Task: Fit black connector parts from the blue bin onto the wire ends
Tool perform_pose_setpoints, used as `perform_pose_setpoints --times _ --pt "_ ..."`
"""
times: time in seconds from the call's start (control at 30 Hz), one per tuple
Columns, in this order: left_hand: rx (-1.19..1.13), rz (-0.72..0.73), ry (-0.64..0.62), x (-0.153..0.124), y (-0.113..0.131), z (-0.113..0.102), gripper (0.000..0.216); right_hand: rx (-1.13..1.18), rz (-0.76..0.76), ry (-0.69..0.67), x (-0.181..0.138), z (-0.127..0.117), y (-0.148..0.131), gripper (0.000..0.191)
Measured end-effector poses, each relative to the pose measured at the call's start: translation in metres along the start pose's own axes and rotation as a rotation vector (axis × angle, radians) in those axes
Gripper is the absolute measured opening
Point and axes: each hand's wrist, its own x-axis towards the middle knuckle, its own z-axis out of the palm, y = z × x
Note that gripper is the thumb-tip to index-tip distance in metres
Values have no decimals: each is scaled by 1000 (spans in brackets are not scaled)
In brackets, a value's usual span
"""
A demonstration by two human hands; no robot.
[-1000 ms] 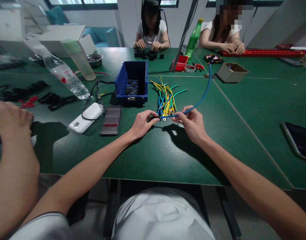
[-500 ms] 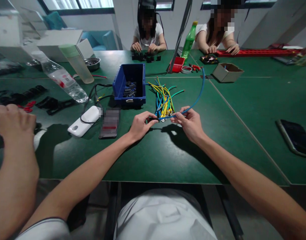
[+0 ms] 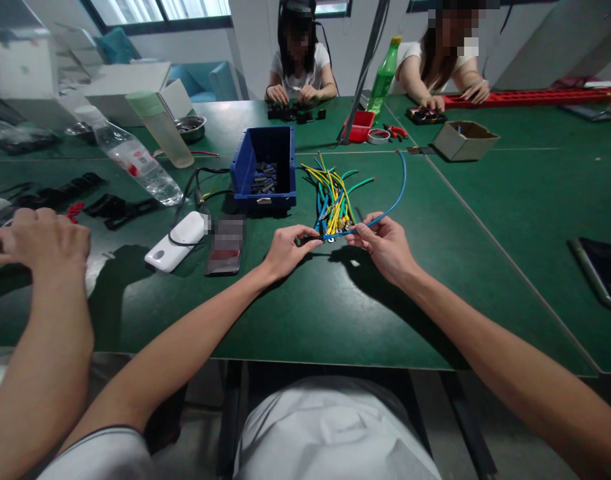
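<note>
Between thumb and fingertips, my left hand [image 3: 291, 252] pinches a small dark piece at the near end of a blue wire [image 3: 401, 190]. What that piece is I cannot make out. My right hand [image 3: 385, 243] is closed on the same wire a little to the right, and the rest of it curves up and away to a free end. Just beyond both hands lies a bundle of yellow, green and blue wires [image 3: 336, 200], with metal terminals at their near ends. Left of the bundle stands a blue bin [image 3: 264, 200] with small dark pieces inside.
To the left lie a dark phone [image 3: 225, 248], a white device [image 3: 178, 241] with a black cable, and a tilted water bottle [image 3: 135, 163]. A co-worker's hand [image 3: 50, 240] is at far left. Another phone [image 3: 602, 273] lies right; a cardboard box [image 3: 465, 141] stands behind. Two people sit opposite.
The view has shifted slightly, moving most things a little to the right. The wire's free end hangs lower. My hands keep their hold. At the far right, a person's hand has reached a black item.
</note>
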Motion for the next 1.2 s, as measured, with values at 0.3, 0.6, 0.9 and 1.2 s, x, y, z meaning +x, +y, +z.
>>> perform_pose_setpoints --times 0.3,0.6,0.9,1.2 --pt "-37 -12 -27 1 -3 0 21 -20 -21 -11 -1 1 -2 34" --pt "18 114 21 -3 2 0 17 67 67 11 -1 1 -7 36" --pt "43 113 -7 -3 5 0 17 89 99 15 -1 3 -7 38" --pt "82 104 -46 -1 5 2 18 94 122 -6 0 -2 -8 35"
